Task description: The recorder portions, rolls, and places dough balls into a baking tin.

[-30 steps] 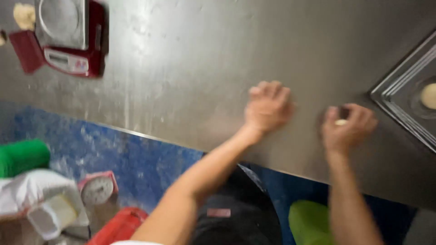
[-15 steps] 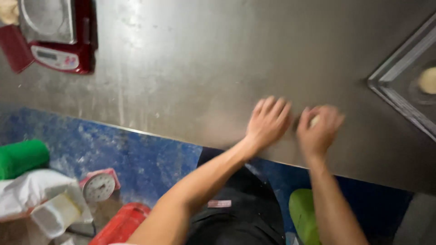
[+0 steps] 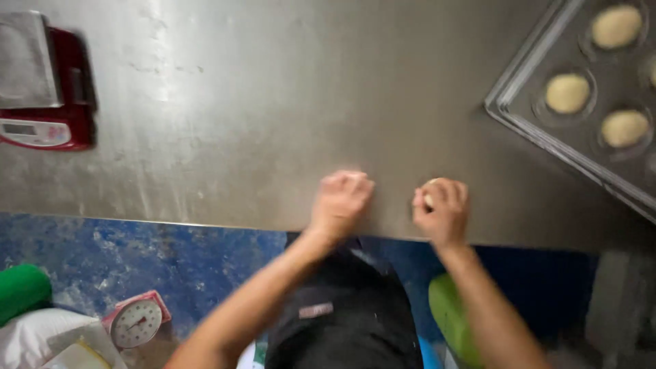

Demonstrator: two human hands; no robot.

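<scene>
Metal baking tray (image 3: 519,96) cupping round pale dough balls (image 3: 567,93); right hand (image 3: 443,210) curled around a dough piece (image 3: 428,199), left hand (image 3: 339,200) cupped on steel table (image 3: 273,123), its hold hidden

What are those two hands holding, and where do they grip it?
The right hand cups a small dough ball under its curled fingers. The left hand seems empty.

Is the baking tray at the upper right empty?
No, the metal baking tray holds several pale dough balls sitting in its round wells.
</scene>
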